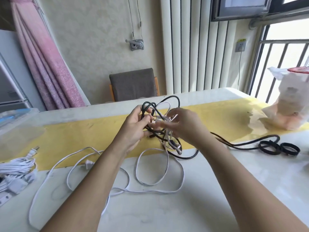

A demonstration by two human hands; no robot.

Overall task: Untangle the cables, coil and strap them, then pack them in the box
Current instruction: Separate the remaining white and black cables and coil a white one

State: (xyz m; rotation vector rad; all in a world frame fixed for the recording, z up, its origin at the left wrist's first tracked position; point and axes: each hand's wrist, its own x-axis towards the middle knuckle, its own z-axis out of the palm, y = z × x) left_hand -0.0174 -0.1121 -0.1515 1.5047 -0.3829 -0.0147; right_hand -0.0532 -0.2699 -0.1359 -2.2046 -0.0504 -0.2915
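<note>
Tangle (160,128) of black and white cable, held up over the surface (217,190) at mid-view.
Left hand (133,126): fingers curled round black loops on the knot's 9 o'clock side.
Right hand (182,126): on the 3 o'clock side, fingers reaching into the knot. It is blurred, so I cannot tell whether it pinches a strand.
White cable (150,185): slack loops on the surface at 6 o'clock of the knot, with its plug (88,164) toward 8 o'clock.
Black cable (242,144): trails toward 3 o'clock, up to the black straps (277,148).
Coiled bundle (16,166): white, at the 9 o'clock edge.
Box (16,118): clear, at 10 o'clock, well apart.
Risks, as judged: pulling a loop rather than a free end would likely tighten the knot. Tension on the black cable could drag the straps across the surface. Lifted slack may snag the plug, and a sharp tug could strain a connector.
</note>
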